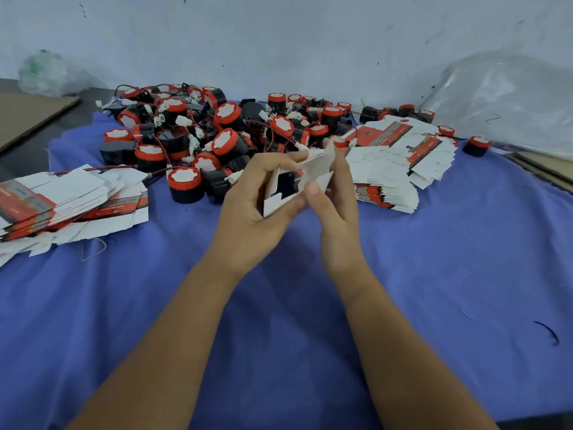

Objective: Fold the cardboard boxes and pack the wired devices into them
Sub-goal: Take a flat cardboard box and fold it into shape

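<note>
- A small cardboard box (297,181) is held up at centre, gripped by the left hand (254,209) from below, fingers curled round it
- Its upper flap is pinched by the right hand (333,193), thumb on the near face
- Something black is glimpsed inside; a packed device, it seems
- The closing step is judged to be in hand: the flaps need tucking next
- A heap of wired devices (217,131) is spread at 12 o'clock
- Flat box stacks are seen at 9 o'clock (62,200) and 2 o'clock (390,169), on the blue cloth (279,336)
</note>
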Motion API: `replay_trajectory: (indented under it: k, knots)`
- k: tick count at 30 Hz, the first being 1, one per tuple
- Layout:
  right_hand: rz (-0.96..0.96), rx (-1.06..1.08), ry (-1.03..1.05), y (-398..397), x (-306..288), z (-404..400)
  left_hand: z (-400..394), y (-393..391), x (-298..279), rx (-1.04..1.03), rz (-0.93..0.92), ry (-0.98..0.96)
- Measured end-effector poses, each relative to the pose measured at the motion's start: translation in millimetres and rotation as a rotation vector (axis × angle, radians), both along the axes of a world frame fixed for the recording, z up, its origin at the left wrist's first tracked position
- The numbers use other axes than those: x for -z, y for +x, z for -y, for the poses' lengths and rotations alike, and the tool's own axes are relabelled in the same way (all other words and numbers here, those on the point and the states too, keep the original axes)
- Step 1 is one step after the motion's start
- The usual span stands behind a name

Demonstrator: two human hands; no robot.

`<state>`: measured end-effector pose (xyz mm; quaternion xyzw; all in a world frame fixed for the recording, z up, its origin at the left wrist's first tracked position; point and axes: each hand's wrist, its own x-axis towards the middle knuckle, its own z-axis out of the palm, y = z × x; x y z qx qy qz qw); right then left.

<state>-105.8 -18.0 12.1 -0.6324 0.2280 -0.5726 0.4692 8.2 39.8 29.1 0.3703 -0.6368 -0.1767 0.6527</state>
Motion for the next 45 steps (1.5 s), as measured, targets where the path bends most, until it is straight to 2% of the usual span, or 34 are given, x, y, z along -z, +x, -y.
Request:
replay_trajectory:
  k: [3, 6, 11, 16, 23, 25, 29, 33, 45]
  knots:
    - [-0.029, 0.054, 0.03, -0.2, -1.2, 2.7, 3.7, 2.2, 5.0, -0.032, -0.063, 0.057]
    - [-0.091, 0.081, 0.077, 2.0, 0.6, 5.3, 10.2, 7.3, 9.9, -0.079, -0.209, 0.212]
    - [-0.096, -0.034, 0.25, 6.0, 7.0, 12.2, 18.3, 10.5, 20.4, 0.076, -0.506, 0.358]
    - [-0.074, -0.042, 0.334, 10.9, 9.6, 16.9, 20.6, 5.5, 19.0, -0.028, -0.445, 0.329]
    - [-0.055, -0.048, 0.321, 13.7, 10.1, 17.5, 23.8, 2.6, 22.0, -0.157, -0.374, 0.315]
    - [-0.025, -0.045, 0.327, 13.5, 10.3, 17.3, 23.5, 2.3, 20.8, -0.106, -0.376, 0.304]
    - [-0.004, -0.053, 0.322, 13.6, 10.4, 15.1, 20.7, 5.7, 19.7, 0.085, -0.546, 0.354]
    - [0.003, -0.028, 0.305, 13.7, 7.9, 11.4, 21.3, 2.1, 21.3, -0.026, -0.337, 0.328]
    - [0.012, 0.008, 0.262, 13.7, 9.0, 10.4, 17.0, -1.5, 21.7, -0.046, -0.228, 0.327]
